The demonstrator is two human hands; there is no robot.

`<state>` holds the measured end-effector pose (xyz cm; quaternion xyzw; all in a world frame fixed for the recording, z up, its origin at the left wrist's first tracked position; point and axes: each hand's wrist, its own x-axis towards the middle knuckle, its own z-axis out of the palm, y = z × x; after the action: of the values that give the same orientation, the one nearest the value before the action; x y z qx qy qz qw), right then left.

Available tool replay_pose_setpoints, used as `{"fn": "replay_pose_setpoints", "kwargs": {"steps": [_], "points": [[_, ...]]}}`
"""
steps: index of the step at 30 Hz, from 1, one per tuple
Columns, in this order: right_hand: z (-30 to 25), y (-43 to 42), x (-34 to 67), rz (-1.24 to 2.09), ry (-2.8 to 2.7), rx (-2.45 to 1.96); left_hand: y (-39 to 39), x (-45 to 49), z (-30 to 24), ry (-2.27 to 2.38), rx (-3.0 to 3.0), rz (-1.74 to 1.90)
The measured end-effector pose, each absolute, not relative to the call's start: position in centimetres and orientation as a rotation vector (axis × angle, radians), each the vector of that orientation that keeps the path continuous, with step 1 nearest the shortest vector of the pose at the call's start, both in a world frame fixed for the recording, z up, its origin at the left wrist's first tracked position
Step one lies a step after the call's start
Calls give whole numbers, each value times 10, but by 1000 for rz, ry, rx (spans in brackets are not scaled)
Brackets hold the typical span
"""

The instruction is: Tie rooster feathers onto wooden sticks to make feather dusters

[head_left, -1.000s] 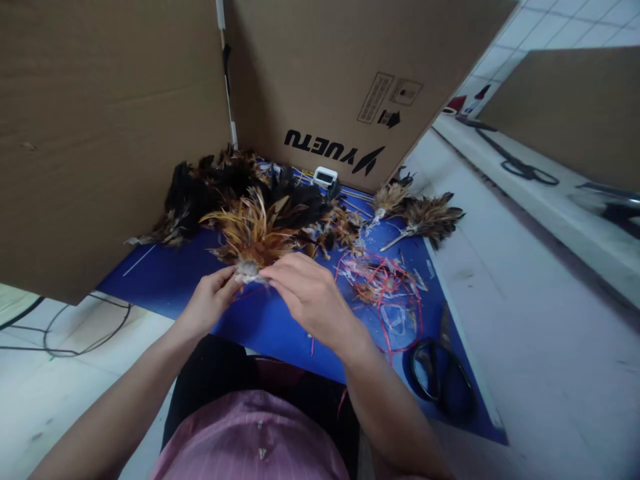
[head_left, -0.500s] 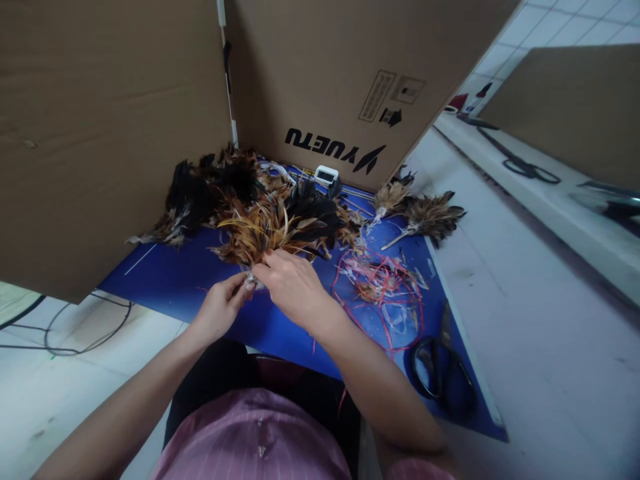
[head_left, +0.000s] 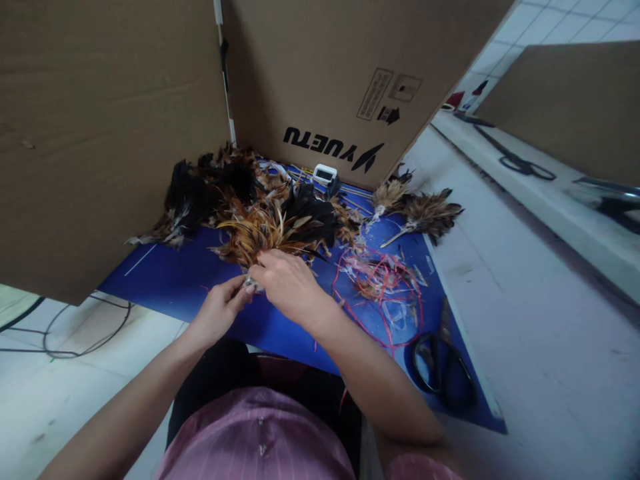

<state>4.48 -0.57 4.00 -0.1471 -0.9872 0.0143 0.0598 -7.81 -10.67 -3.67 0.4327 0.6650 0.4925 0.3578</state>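
Note:
A bunch of brown, golden and black feathers [head_left: 255, 233] fans away from me over the blue board. At its pale quill end, my left hand [head_left: 223, 307] pinches with thumb and fingers. Just to the right, my right hand [head_left: 287, 283] is closed around the base of the same bunch, its fingertips partly buried in feathers. The two hands nearly touch, and the exact grip of the right fingers is hidden behind its back. More dark feather bundles [head_left: 187, 200] lie beyond and to the left.
Tangled pink string [head_left: 383, 287] and scraps lie right of my hands on the blue board [head_left: 175, 280]. Black-handled scissors [head_left: 440, 373] rest near its right corner. Two small feather bundles [head_left: 430, 213] lie behind. Cardboard panels [head_left: 320, 80] wall the back and left.
Both hands keep their hold on the feather bunch, with only a slight shift of the right hand and fingers. The view has moved a little.

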Motion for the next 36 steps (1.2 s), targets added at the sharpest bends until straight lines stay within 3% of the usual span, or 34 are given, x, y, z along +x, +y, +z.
{"fn": "replay_pose_setpoints", "kwargs": {"steps": [22,27,32,36], "points": [[25,-4,55,-40,-2796,-384,-101,-81,-41,1521,777,1347],[5,-14,81,185,-2337,-623,-103,-88,-31,1462,685,1348],[-32,-32,84,445,-2434,-541,-106,-95,-18,1382,647,1380],[-41,-37,69,618,-2264,-855,-107,-95,-12,1332,592,1373]]}}
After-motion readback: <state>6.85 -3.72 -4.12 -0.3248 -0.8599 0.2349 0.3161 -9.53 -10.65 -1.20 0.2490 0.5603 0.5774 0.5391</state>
